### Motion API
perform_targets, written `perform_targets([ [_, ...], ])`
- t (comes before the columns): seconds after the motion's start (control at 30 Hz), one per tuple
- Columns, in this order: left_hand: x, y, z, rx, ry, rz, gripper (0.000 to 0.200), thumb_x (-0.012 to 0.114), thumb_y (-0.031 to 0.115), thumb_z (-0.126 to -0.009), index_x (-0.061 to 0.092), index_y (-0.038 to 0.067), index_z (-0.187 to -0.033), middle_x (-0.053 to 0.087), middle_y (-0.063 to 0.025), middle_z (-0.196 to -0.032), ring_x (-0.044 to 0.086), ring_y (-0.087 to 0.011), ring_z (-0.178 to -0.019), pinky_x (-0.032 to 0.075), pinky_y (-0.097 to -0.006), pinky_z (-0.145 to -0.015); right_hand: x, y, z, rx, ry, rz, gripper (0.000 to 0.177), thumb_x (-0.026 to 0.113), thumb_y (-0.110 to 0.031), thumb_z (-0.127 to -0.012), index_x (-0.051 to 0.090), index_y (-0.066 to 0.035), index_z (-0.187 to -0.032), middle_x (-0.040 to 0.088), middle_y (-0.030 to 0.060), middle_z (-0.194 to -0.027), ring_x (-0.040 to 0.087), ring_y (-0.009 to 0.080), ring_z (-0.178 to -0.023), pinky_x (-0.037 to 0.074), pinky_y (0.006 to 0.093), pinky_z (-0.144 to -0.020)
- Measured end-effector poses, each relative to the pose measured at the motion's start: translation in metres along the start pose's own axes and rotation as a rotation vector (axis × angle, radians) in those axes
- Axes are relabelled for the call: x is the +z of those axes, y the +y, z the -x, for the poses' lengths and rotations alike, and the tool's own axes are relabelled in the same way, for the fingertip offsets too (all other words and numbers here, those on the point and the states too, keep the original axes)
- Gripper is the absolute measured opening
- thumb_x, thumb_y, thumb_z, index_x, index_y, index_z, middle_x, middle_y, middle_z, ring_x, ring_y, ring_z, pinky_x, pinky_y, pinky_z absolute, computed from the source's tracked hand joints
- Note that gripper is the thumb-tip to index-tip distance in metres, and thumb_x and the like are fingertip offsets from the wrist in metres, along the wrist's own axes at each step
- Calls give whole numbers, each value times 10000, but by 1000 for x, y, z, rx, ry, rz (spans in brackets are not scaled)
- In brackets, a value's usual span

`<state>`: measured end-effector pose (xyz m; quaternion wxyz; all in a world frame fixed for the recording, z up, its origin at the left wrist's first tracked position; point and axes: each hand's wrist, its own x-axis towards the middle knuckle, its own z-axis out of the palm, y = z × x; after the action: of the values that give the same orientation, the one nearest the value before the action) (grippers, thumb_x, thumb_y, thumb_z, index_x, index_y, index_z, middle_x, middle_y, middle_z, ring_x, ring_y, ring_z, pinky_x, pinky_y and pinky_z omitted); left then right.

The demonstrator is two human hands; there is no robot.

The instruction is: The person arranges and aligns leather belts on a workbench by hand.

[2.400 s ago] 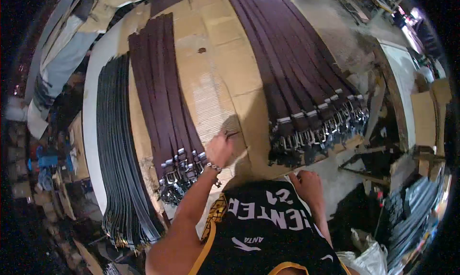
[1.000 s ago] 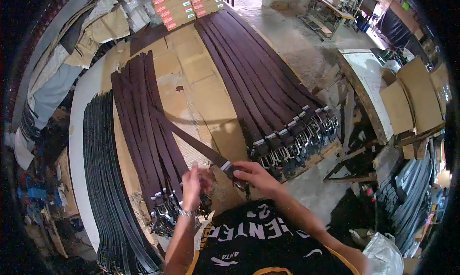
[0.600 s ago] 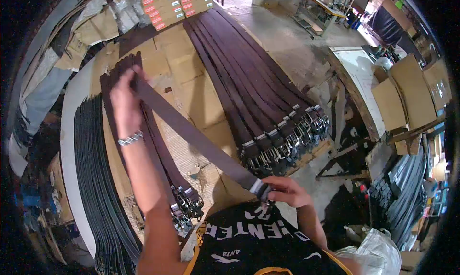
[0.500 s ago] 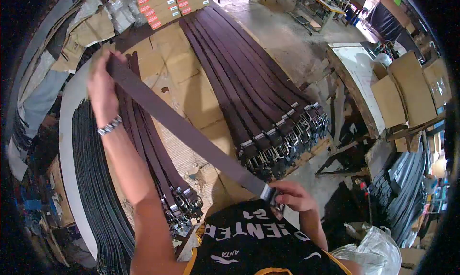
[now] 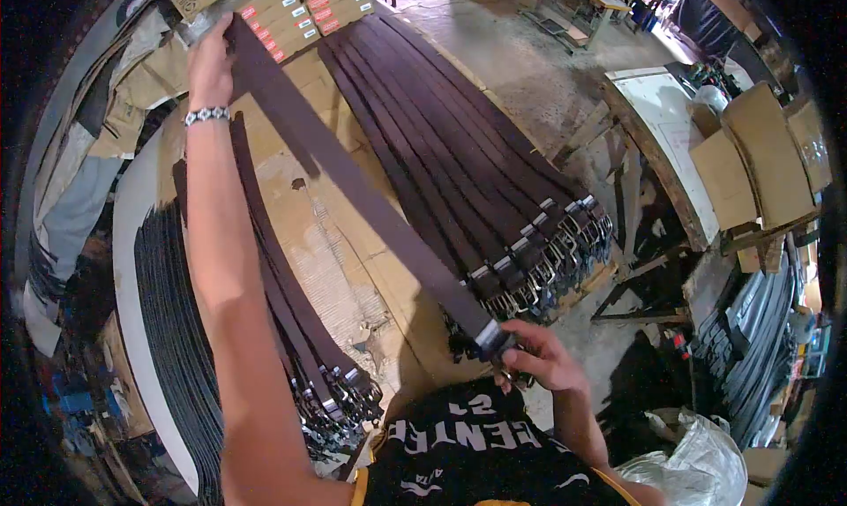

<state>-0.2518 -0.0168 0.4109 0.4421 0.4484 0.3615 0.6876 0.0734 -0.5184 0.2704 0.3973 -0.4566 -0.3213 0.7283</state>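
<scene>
A dark brown belt (image 5: 362,202) runs slantwise between my two hands. My left hand (image 5: 210,72) is closed on its strap at the far upper left, arm stretched out, a patterned bracelet on the wrist. At the near end, close to my chest, my right hand (image 5: 540,358) grips the belt by its buckle, which the fingers partly cover. Beneath the held strap, brown belts (image 5: 441,144) lie side by side with their metal buckles (image 5: 538,250) toward me. A smaller group of brown belts (image 5: 281,268) lies under my left forearm.
Cardboard (image 5: 353,268) covers the work table. Black straps (image 5: 172,329) lie along its left side. Stacked boxes (image 5: 296,16) stand at the far end. On the right are a white-topped table (image 5: 657,118), open cartons (image 5: 763,162) and a white plastic sack (image 5: 693,462).
My left hand has moved farther away and upward, toward the stacked boxes, with the belt in it. My right hand remains near my chest, holding the buckle end.
</scene>
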Motion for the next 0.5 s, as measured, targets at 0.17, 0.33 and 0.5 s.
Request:
perform_targets([
  [0.17, 46, -13, -4, 73, -131, -125, 161, 691, 195, -902, 671, 67, -998, 667, -24, -944, 599, -140, -828, 460, -301, -702, -8, 12, -10, -44, 72, 44, 413, 635, -108, -955, 506, -15, -1336, 674, 53, -1007, 633, 131, -814, 530, 287, -724],
  [0.33, 49, -141, 24, -153, -136, -105, 164, 677, 226, -903, 654, 78, -972, 651, -5, -924, 578, -129, -834, 454, -304, -710, -13, 28, 8, 63, 217, 99, 420, 650, -134, -950, 523, -15, -1332, 671, 64, -1085, 644, 142, -870, 528, 305, -778],
  [0.5, -2, -319, 134, -741, -244, -321, 385, 588, 423, -941, 614, 84, -1122, 634, -60, -977, 614, -185, -815, 488, -354, -666, -17, 73, 21, 134, 368, 239, 459, 656, -175, -949, 502, -2, -1345, 684, 71, -990, 648, 143, -825, 513, 288, -721],
])
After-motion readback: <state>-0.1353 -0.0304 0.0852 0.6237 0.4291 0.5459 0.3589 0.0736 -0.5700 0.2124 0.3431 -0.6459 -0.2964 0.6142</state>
